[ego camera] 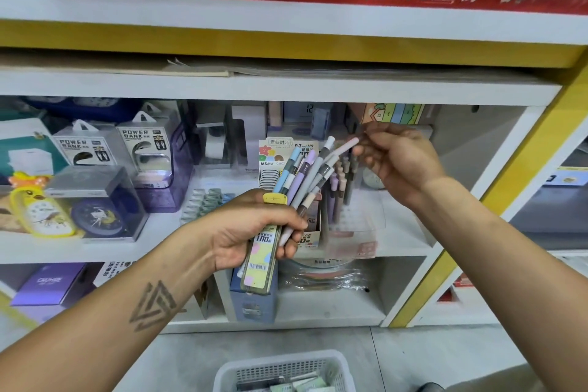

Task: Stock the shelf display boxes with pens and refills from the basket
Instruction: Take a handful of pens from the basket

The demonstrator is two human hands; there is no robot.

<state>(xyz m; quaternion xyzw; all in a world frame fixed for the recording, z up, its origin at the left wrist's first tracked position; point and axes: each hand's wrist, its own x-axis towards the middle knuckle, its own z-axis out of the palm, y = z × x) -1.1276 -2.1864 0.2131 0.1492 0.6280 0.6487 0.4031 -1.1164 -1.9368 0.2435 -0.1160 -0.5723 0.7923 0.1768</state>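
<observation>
The left hand (254, 226) grips a fanned bunch of pens (305, 181) plus a flat lead refill case (259, 259). The right hand (397, 159) pinches the tip of 1 pink pen (345, 146) from that bunch, above the shelf's display box (350, 223). The white basket (283, 371) sits on the floor below.

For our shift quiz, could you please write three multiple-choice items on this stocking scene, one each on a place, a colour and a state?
1. Where is the white basket?
A. on the floor below the shelves
B. on the top shelf
C. in the right hand

2. What colour is the cap of the refill case in the left hand?
A. red
B. yellow
C. black

3. What is the right hand doing?
A. hanging idle
B. pressing flat on the shelf
C. pinching the tip of a pink pen

Key: 1 A, it sits at the bottom edge on grey floor; 2 B, the cap shows yellow above the fingers; 3 C, fingertips close on the pen's upper end.
</observation>
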